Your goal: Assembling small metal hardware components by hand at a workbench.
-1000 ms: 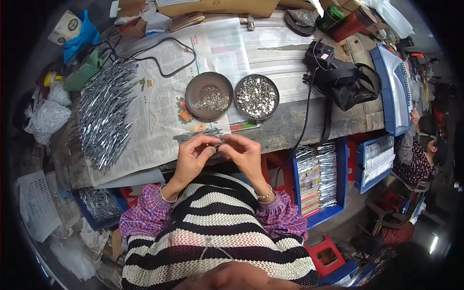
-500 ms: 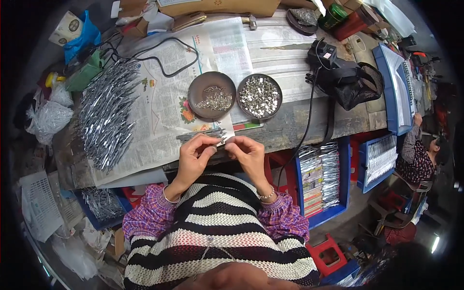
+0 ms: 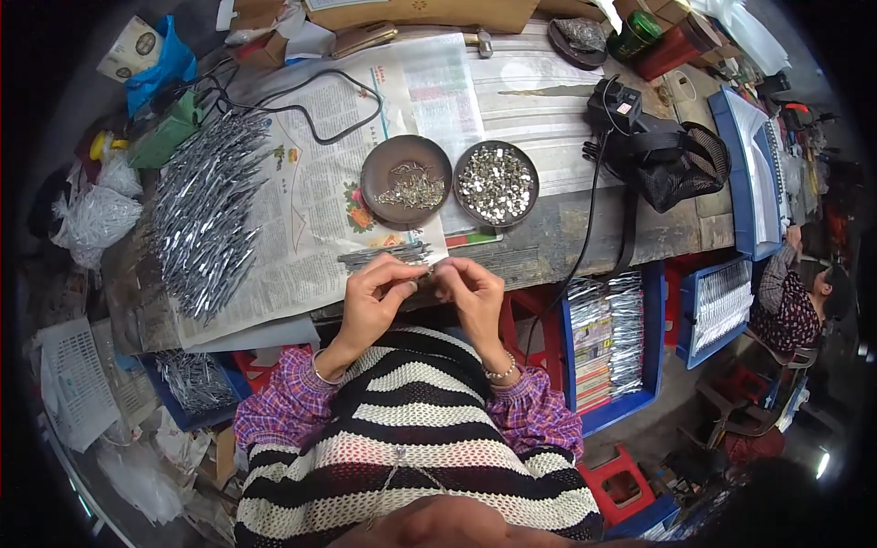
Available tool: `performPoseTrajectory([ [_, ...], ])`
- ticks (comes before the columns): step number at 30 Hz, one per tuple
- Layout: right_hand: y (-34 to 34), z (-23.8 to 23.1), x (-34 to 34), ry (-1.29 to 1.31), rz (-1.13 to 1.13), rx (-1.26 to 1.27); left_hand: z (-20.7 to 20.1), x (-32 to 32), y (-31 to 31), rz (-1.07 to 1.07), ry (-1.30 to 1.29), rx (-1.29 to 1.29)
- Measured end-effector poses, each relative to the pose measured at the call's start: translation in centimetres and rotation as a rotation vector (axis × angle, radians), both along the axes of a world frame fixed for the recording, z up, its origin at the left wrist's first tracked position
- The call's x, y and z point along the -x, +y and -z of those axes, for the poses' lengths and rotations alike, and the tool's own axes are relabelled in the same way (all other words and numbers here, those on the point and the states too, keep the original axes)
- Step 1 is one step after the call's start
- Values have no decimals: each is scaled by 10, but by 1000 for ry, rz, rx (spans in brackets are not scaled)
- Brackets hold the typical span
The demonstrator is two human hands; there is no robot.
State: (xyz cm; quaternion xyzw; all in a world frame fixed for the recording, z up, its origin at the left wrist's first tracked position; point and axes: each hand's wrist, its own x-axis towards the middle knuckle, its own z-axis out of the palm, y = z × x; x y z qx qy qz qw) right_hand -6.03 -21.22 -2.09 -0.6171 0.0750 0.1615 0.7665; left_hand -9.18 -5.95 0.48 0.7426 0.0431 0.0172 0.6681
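My left hand (image 3: 373, 300) and my right hand (image 3: 472, 294) are close together at the table's front edge, fingertips pinched. Between them is a tiny piece, too small and too covered to name. Just beyond my left fingers lies a small bunch of thin grey metal strips (image 3: 384, 254) on the newspaper (image 3: 306, 201). Two round brown dishes stand farther back. The left dish (image 3: 388, 163) contains small thin metal parts (image 3: 413, 192); the right dish (image 3: 533, 205) is full of small shiny squarish metal pieces (image 3: 496, 183).
A large heap of slim silvery metal pieces (image 3: 210, 215) covers the table's left side. A black cable (image 3: 361, 80) loops behind the dishes. A black mesh bag (image 3: 671, 164) lies at right. Blue trays of metal pieces (image 3: 626, 329) stand below the edge. A co-worker (image 3: 786, 297) sits far right.
Both hands stay pinched together at nearly the same place. My right fingers have shifted slightly. The whole view has moved a little, and the dishes have not changed.
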Motion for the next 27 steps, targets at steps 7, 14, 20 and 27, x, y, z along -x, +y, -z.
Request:
performPoseTrajectory([
  [7, 0, -13, 0, -427, -85, 304, 0, 0, 0, 36, 35, 54],
  [14, -4, -12, -4, -165, -226, 168, -5, 2, -2, 24, 147, 184],
  [20, -2, -8, -1, -207, -91, 165, -1, 3, 0, 6, 189, 219],
  [27, -3, -14, -4, -455, -48, 350, 2, 4, 0, 11, 181, 231],
])
